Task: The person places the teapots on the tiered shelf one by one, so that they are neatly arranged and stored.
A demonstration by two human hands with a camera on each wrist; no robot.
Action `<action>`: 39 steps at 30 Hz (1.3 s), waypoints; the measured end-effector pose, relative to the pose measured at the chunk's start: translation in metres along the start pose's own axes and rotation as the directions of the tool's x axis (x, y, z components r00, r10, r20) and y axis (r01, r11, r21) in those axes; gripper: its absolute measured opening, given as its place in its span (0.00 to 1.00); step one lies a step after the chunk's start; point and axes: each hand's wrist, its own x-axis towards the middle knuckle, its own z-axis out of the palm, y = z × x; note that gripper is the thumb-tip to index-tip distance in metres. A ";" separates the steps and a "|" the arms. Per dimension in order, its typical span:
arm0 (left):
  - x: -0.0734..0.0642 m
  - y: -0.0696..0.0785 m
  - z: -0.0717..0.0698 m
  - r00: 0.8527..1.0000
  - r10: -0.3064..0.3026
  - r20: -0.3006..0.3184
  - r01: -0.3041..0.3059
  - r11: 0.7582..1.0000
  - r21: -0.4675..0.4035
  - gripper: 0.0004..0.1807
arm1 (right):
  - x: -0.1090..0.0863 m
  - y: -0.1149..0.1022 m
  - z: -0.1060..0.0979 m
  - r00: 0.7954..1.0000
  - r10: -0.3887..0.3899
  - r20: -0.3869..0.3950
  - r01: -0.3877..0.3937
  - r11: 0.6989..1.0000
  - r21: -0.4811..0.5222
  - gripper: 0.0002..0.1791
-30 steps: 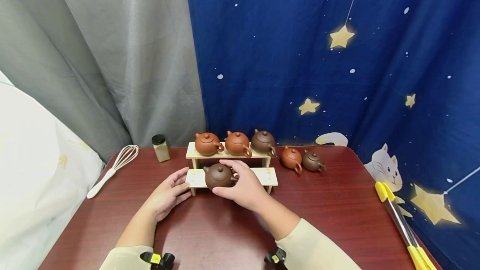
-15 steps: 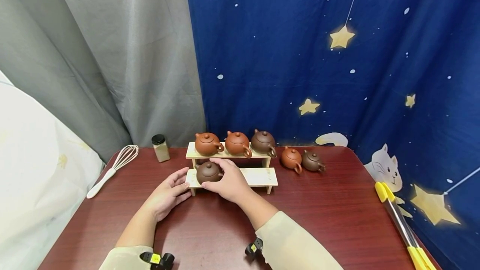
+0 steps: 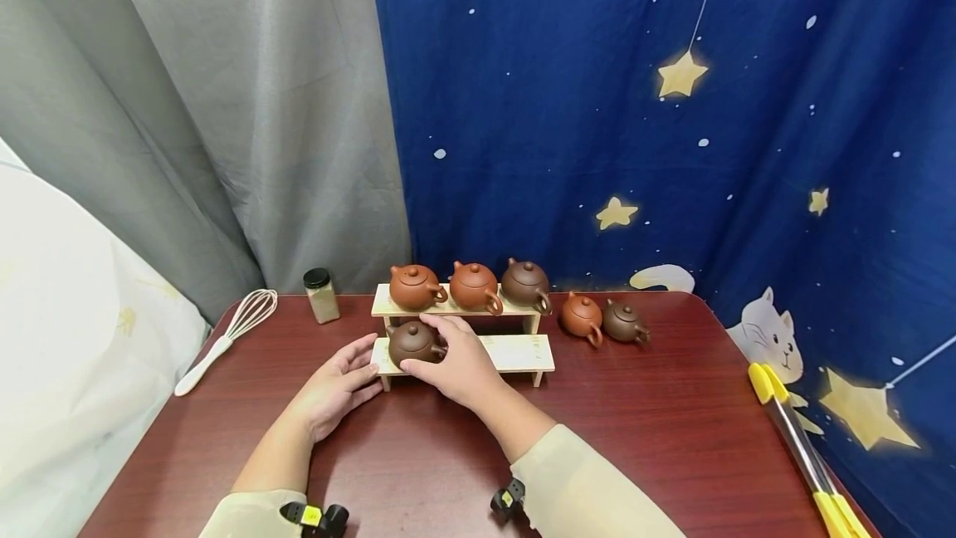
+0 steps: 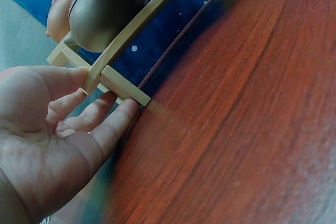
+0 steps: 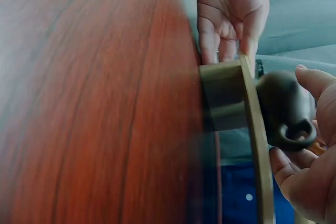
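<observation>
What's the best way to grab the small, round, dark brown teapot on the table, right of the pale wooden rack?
Probably by the teapot's round belly, from the right, thumb in front and fingers behind. Its loop handle sticks out that way, while the round orange-brown teapot crowds its left. I'd skip the lid knob; the lid might lift off.

Reddish table (image 3: 642, 422) with whisk (image 3: 226, 340), jar (image 3: 323, 303) (black-lidded), stepped wooden stand (image 3: 517, 352), two teapots (image 3: 581, 317) and, along the edge, tongs (image 3: 801, 440)

Downward head view, close wrist views, shared stand (image 3: 511, 351)
</observation>
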 end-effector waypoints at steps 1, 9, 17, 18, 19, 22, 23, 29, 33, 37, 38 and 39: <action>0.000 0.000 0.000 1.000 0.001 0.001 -0.001 1.000 0.001 0.40 | -0.002 0.000 -0.003 1.000 -0.009 -0.007 0.009 1.000 0.008 0.40; 0.001 -0.001 0.000 1.000 0.004 0.006 -0.004 1.000 -0.002 0.40 | -0.030 0.006 -0.048 0.998 -0.029 -0.060 0.036 0.992 0.120 0.27; 0.001 -0.003 -0.001 1.000 0.016 0.020 -0.016 1.000 -0.017 0.40 | -0.062 0.034 -0.093 0.982 -0.065 -0.177 0.091 0.985 0.145 0.21; 0.001 -0.003 -0.001 1.000 0.016 0.022 -0.016 1.000 -0.017 0.41 | -0.065 0.039 -0.098 0.980 -0.060 -0.188 0.088 0.986 0.142 0.21; 0.001 -0.003 -0.001 1.000 0.017 0.022 -0.017 1.000 -0.017 0.40 | -0.068 0.045 -0.102 0.978 -0.059 -0.201 0.088 0.986 0.139 0.20; 0.001 -0.003 -0.001 1.000 0.018 0.018 -0.018 1.000 -0.017 0.40 | -0.075 0.060 -0.115 0.968 -0.043 -0.247 0.077 0.989 0.130 0.19; 0.001 -0.003 -0.001 1.000 0.018 0.017 -0.018 1.000 -0.017 0.40 | -0.076 0.065 -0.120 0.964 -0.034 -0.263 0.071 0.989 0.130 0.19; 0.000 -0.003 -0.001 1.000 0.014 0.012 -0.014 1.000 -0.015 0.41 | -0.086 0.092 -0.145 0.941 0.040 -0.336 0.000 0.993 0.118 0.18; 0.000 -0.002 -0.001 1.000 0.014 0.012 -0.014 1.000 -0.013 0.41 | -0.087 0.111 -0.161 0.934 0.096 -0.345 -0.071 0.994 0.084 0.20; -0.001 -0.001 0.000 1.000 0.012 0.009 -0.012 1.000 -0.011 0.41 | -0.084 0.134 -0.174 0.924 0.116 -0.364 -0.122 0.992 0.006 0.23; -0.001 -0.001 0.000 1.000 0.011 0.008 -0.011 1.000 -0.011 0.41 | -0.083 0.140 -0.177 0.922 0.118 -0.370 -0.132 0.991 -0.014 0.23; -0.001 -0.001 0.000 1.000 0.010 0.008 -0.009 1.000 -0.012 0.41 | -0.082 0.145 -0.180 0.919 0.118 -0.376 -0.141 0.989 -0.035 0.23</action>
